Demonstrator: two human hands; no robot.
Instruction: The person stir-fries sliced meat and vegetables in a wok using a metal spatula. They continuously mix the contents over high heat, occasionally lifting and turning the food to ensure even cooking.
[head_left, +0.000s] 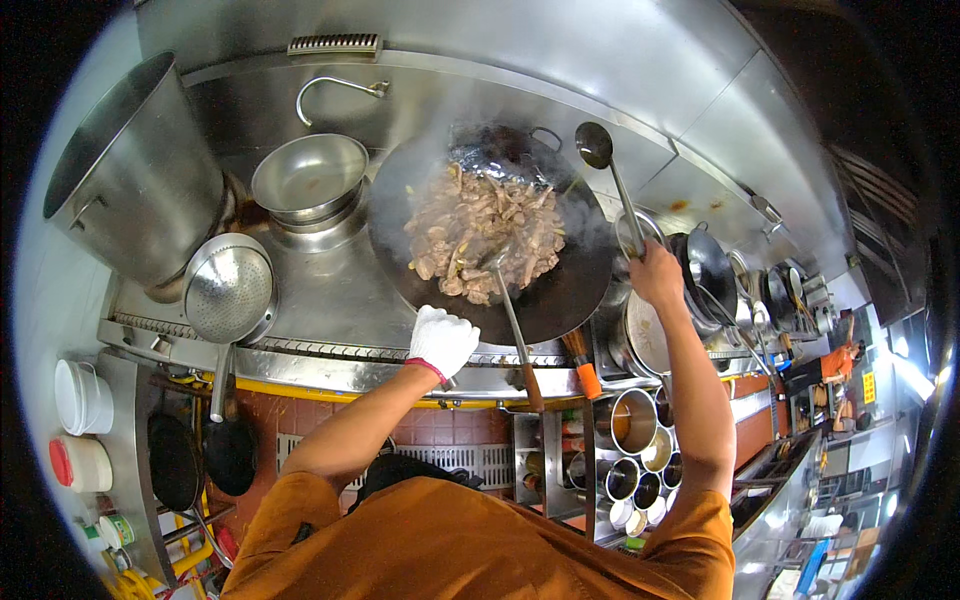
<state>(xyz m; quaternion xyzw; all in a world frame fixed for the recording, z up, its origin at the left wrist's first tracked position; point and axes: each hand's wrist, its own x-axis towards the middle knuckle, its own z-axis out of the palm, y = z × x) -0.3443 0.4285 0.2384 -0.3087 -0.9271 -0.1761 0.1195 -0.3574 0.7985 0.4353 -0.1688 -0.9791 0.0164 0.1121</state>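
Observation:
A large black wok (570, 292) holds a steaming heap of chopped meat pieces (487, 232) with some yellowish slices. My left hand (445, 341), in a white knit glove, is closed at the wok's near-left rim; the glove hides the grip itself. With my bare right hand (657, 276) I hold a long-handled metal ladle (595, 145) by its handle. Its bowl is raised beyond the wok's far right side, apart from the meat. A wooden-handled wok spatula (512, 315) rests in the wok, its head partly in the meat and its handle across the near rim.
Left stand a tall stockpot (142, 180), stacked metal bowls (311, 176) and a perforated strainer (229, 289). A curved faucet (330, 79) is behind. An orange-banded brush (583, 367) is at the front edge. Seasoning pots (631, 424) stand lower right; a person (836, 364) is farther off.

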